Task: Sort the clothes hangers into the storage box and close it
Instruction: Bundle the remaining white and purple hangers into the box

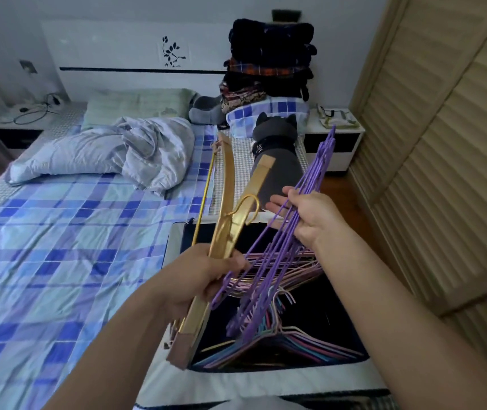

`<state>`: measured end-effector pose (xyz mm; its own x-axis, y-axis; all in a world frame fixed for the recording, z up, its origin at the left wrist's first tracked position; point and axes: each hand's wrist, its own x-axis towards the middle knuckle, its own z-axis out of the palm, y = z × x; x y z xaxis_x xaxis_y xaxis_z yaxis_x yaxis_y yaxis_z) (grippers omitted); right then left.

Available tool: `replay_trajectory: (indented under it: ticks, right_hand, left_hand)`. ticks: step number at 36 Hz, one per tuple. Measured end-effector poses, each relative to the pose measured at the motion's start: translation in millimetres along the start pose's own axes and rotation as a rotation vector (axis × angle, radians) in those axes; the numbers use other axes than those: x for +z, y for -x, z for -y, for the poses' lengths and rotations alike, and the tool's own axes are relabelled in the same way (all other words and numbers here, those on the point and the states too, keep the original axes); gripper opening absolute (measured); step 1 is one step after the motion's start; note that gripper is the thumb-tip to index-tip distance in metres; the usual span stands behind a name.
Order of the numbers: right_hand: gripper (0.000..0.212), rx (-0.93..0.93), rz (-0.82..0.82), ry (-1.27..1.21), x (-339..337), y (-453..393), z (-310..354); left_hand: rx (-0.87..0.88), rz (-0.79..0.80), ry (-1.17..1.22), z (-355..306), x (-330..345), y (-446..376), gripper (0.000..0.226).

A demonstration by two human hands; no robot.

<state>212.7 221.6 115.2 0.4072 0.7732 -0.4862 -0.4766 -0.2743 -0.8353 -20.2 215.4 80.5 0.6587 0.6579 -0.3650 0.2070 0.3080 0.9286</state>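
An open dark storage box point(174, 241) with a white rim sits on the bed's right side. Inside lie several thin hangers point(289, 344) in pink, blue and gold. My left hand point(198, 279) grips gold wooden hangers point(227, 184) above the box's left edge, and its fingers also touch the lower end of a purple bundle. My right hand point(310, 214) grips that bundle of purple wire hangers point(304, 184), which slants over the box from upper right to lower left.
The bed point(59, 247) with a blue checked sheet and a crumpled duvet point(103, 152) spreads to the left. A grey plush toy point(277, 155) and stacked clothes point(269, 60) lie beyond the box. Louvred wardrobe doors point(443, 143) stand close on the right, past a nightstand point(334, 137).
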Motion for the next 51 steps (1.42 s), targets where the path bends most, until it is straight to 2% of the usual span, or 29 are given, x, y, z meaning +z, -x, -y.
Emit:
replay_trajectory:
  ticks: [3,7,9,14,18,21,27,33,36,39,43,46,51]
  right_hand:
    - [0.019,-0.02,0.006,0.048,-4.5,1.4,-3.1]
    - [0.021,0.006,0.049,0.028,-11.4,5.1,3.6]
    - [0.022,0.051,0.062,-0.012,-13.5,7.2,7.4]
    - [0.024,0.138,0.095,-0.103,-13.7,13.0,6.7]
    - [0.031,0.158,0.149,-0.152,-15.3,14.2,0.6]
    - [0.026,0.17,0.14,-0.18,-13.0,14.2,-3.9]
    - [0.022,0.207,0.123,-0.173,-7.1,17.7,-8.3]
    - [0.021,0.207,0.157,-0.286,-3.4,14.4,-11.2]
    - [0.023,0.184,0.187,-0.312,-1.7,11.6,-13.5]
    - [0.02,0.144,0.237,-0.255,1.9,13.2,-17.9]
    - [0.015,0.085,0.287,-0.192,4.5,22.2,-34.1]
    - [0.012,0.029,0.252,0.016,1.9,41.3,-66.6]
    - [0.021,-0.063,0.134,0.083,5.6,49.7,-93.4]
  left_hand:
    - [0.01,-0.006,-0.099,-3.7,-7.0,1.2,0.038]
    - [0.004,-0.026,-0.195,-0.7,-11.6,2.3,0.015]
    - [0.009,-0.012,-0.176,3.0,-8.5,2.2,0.012]
    - [0.0,0.044,-0.116,14.2,5.8,3.2,0.019]
    - [-0.067,0.098,0.043,23.2,10.5,5.7,0.017]
    - [-0.096,0.158,0.15,25.1,9.4,8.6,0.021]
    - [-0.128,0.152,0.179,31.6,3.7,11.6,0.029]
    - [-0.125,0.258,0.244,31.5,5.8,12.5,0.041]
    - [-0.114,0.31,0.359,30.7,9.9,12.8,0.043]
    - [-0.101,0.251,0.254,31.8,16.5,10.9,0.043]
    - [-0.094,0.069,0.103,36.7,25.0,5.2,0.009]
    - [-0.095,0.011,0.062,41.4,30.0,0.8,0.006]
    - [-0.061,-0.029,0.14,39.2,37.4,-3.7,0.019]
